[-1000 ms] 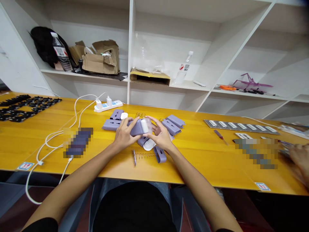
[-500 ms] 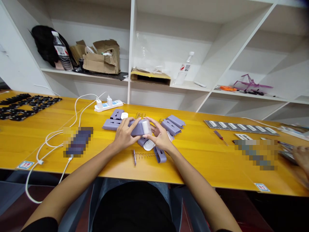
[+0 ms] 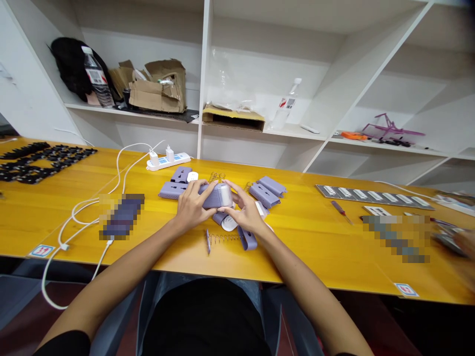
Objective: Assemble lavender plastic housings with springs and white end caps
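Just above the table, both of my hands hold a purple plastic housing with a whitish end piece. My left hand is closed round the purple body. At the other end, my right hand grips the whitish piece between thumb and fingers. Below them lie another purple housing and a round white part, partly hidden by my hands. A coil spring stretches between a thin purple piece and a short purple sleeve. More purple shells lie to the right, and others to the left.
A white power strip with cables stands at the back left, near a blurred-out phone. On the right are a screwdriver, a grey strip of white parts and another person's blurred hand. Shelves rise behind the table.
My hands keep their hold on the housing, almost in the same place. The whole view has shifted slightly. At the right edge, the other person's hand has moved and is blurred.
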### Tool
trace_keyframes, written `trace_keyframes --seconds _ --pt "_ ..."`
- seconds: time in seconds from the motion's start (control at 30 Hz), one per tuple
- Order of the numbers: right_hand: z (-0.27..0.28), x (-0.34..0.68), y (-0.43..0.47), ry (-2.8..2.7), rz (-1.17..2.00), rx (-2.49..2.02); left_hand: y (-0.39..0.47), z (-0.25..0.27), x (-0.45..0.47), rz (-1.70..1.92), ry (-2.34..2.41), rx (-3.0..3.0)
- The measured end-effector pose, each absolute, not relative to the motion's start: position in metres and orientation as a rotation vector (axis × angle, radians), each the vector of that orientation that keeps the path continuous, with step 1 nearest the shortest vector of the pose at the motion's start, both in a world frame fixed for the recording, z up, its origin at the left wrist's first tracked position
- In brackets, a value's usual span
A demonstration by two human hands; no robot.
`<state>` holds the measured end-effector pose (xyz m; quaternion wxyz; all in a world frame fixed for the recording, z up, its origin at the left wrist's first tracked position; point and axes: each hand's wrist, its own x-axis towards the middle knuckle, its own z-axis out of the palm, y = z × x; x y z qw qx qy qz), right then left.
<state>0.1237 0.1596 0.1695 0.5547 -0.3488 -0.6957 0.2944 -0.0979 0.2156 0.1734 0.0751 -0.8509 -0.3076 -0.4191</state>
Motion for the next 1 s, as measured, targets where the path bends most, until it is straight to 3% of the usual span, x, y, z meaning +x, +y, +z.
trace_keyframes --seconds 0.47,0.7,1.0 --pt "0.176 0.101 0.146 -1.856 0.366 -0.947 0.206 0.177 -0.09 -1.314 -1.011 -2.448" --pt "0.166 0.091 0.146 -1.595 0.41 -0.96 0.204 0.178 -0.088 -1.334 -0.953 -2.476" --pt "0.18 0.11 0.16 -1.211 0.72 -0.834 0.207 0.187 -0.096 -1.416 -0.824 -2.498"
